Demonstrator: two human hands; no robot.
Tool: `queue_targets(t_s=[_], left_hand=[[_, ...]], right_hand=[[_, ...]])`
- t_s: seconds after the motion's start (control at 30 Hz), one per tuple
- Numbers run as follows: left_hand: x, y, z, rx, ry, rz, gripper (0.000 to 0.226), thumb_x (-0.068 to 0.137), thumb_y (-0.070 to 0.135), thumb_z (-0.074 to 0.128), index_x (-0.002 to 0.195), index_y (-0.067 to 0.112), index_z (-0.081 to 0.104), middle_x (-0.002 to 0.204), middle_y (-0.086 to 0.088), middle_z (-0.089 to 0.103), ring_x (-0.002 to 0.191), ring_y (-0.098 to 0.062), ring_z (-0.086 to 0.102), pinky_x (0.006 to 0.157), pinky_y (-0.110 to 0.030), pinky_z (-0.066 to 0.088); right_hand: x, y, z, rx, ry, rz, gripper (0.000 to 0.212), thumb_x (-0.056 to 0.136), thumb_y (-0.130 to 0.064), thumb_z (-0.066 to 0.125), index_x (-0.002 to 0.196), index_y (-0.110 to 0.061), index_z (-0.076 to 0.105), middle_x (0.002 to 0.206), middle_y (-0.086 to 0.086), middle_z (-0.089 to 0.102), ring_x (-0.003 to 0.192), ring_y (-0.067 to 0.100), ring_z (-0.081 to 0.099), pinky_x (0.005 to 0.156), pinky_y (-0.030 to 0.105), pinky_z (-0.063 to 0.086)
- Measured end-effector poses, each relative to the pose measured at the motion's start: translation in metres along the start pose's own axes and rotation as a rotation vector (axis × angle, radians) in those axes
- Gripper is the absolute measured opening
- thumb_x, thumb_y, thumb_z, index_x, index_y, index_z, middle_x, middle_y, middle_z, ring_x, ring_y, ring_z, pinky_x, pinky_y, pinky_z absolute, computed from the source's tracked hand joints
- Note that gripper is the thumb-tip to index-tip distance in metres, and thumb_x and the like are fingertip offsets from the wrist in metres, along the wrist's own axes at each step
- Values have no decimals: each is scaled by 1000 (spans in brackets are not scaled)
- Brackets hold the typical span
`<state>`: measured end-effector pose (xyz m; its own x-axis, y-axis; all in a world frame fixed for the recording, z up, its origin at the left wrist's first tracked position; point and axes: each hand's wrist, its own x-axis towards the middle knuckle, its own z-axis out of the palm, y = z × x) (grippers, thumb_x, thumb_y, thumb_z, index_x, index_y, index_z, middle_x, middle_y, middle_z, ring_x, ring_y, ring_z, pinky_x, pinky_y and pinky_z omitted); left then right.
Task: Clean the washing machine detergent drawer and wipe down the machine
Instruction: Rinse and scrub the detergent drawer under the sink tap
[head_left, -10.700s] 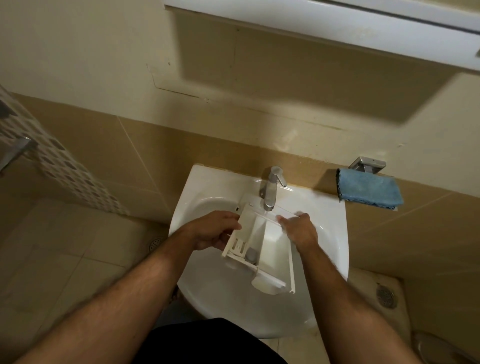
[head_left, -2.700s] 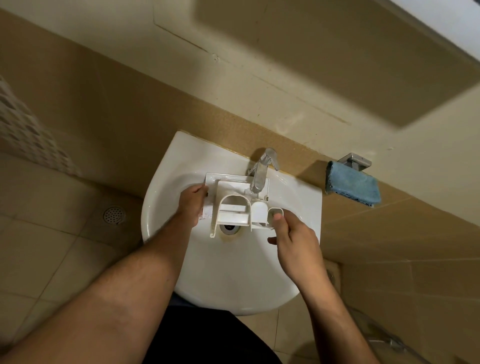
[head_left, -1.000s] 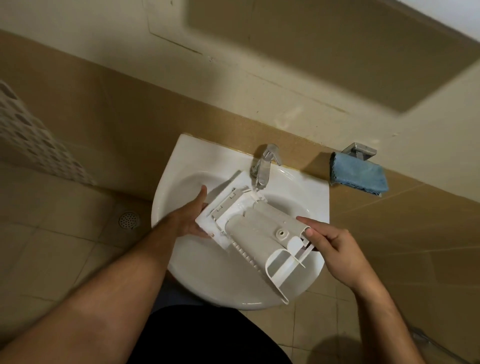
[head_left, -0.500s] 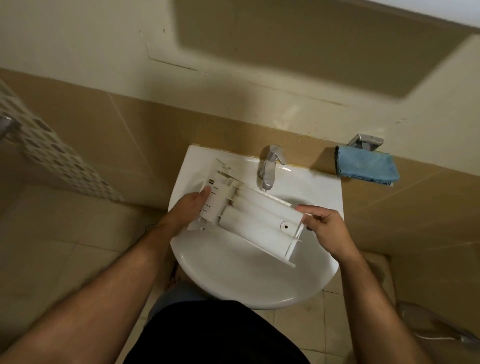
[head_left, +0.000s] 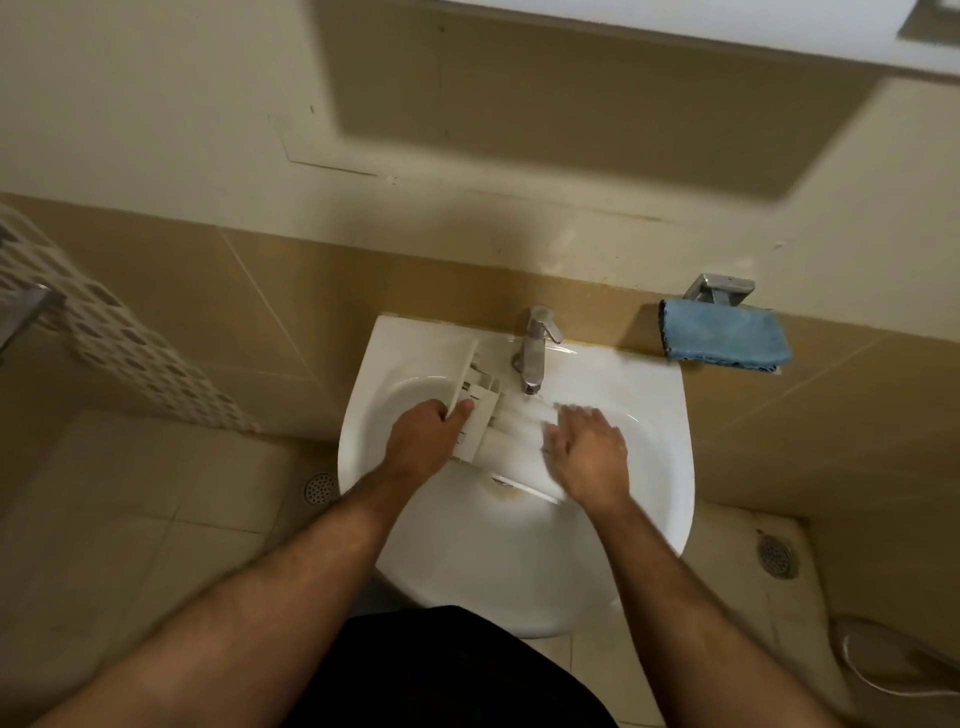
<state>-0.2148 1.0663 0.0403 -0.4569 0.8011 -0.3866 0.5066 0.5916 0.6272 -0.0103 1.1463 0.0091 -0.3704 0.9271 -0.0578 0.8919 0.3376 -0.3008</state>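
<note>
The white plastic detergent drawer (head_left: 511, 434) lies across the bowl of the white sink (head_left: 660, 415), under the chrome tap (head_left: 535, 348). Its underside faces up, and its right part is blurred. My left hand (head_left: 423, 439) grips the drawer's left end, thumb on top. My right hand (head_left: 589, 457) lies flat on the drawer's right part with straight, spread fingers. A thin stream of water seems to fall from the tap onto the drawer.
A folded blue cloth (head_left: 727, 338) hangs on a metal holder on the tiled wall right of the sink. Floor drains (head_left: 319, 488) sit left and right of the basin. A patterned tile strip runs along the left wall. A white cabinet hangs overhead.
The drawer has come down lower into the bowl under the tap. My right hand let go of its end and now lies flat on it. My left hand keeps its grip.
</note>
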Motion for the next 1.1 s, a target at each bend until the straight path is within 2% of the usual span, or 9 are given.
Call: queue_targets(t_s=[0.1, 0.23, 0.33, 0.47, 0.67, 0.77, 0.83, 0.97, 1.1], left_hand=[[0, 2, 1, 35, -81, 41, 48, 100, 52, 35, 113, 13, 59, 98, -2, 64, 85, -17, 59, 73, -28, 45], [1, 6, -3, 34, -115, 43, 46, 103, 44, 32, 130, 11, 49, 122, -10, 62, 101, -23, 59, 83, -32, 46], [6, 3, -11, 36, -91, 30, 46, 104, 43, 31, 129, 9, 50, 124, -11, 62, 111, -28, 59, 95, -40, 47], [13, -2, -16, -12, -100, 7, 43, 104, 42, 32, 126, 10, 50, 121, -11, 63, 105, -25, 59, 92, -38, 47], [15, 8, -13, 33, -137, 34, 46, 104, 41, 31, 133, 9, 46, 131, -12, 59, 118, -29, 57, 101, -42, 46], [15, 4, -14, 44, -105, 29, 45, 104, 41, 31, 131, 8, 47, 130, -13, 59, 117, -30, 57, 100, -42, 46], [13, 2, -14, 71, -72, 24, 45, 104, 41, 31, 131, 8, 46, 130, -13, 59, 116, -30, 58, 99, -41, 47], [14, 11, -12, 113, -71, 1, 48, 104, 42, 29, 135, 8, 44, 132, -14, 58, 120, -32, 55, 100, -41, 44], [20, 17, -14, 124, -69, -16, 48, 104, 42, 29, 134, 7, 45, 130, -16, 59, 119, -32, 56, 98, -40, 44]], right_hand=[[6, -11, 18, -63, -130, 15, 67, 94, -53, 18, 140, -12, 43, 143, 10, 49, 134, 31, 39, 109, 49, 34], [9, -37, 29, -52, -149, -182, 61, 102, -41, 36, 155, -18, 18, 162, 9, 16, 150, 32, 8, 120, 54, 10], [16, -32, 28, -25, -128, -385, 57, 100, -35, 44, 152, -21, 28, 160, 8, 25, 148, 29, 20, 116, 55, 22], [21, -10, 29, -78, -15, -157, 55, 96, -53, 37, 140, -20, 46, 138, 5, 53, 127, 29, 48, 108, 47, 35], [28, -59, 35, 32, 49, 50, 43, 99, -40, 42, 124, -10, 59, 121, 11, 59, 119, 31, 48, 114, 48, 26], [22, -36, 42, 32, 81, -115, 50, 98, -41, 37, 138, -14, 51, 125, 13, 58, 117, 35, 50, 106, 49, 33], [11, -6, 45, -45, 39, -192, 57, 98, -47, 29, 146, -19, 40, 137, 11, 51, 127, 34, 45, 106, 49, 32], [-4, -9, 43, -87, -15, 47, 71, 95, -56, 10, 155, -18, 19, 158, 14, 26, 147, 35, 17, 117, 53, 16], [-1, -65, 51, -66, -42, -149, 64, 99, -52, 16, 156, -23, 14, 163, 13, 2, 149, 38, -4, 119, 53, 8]])
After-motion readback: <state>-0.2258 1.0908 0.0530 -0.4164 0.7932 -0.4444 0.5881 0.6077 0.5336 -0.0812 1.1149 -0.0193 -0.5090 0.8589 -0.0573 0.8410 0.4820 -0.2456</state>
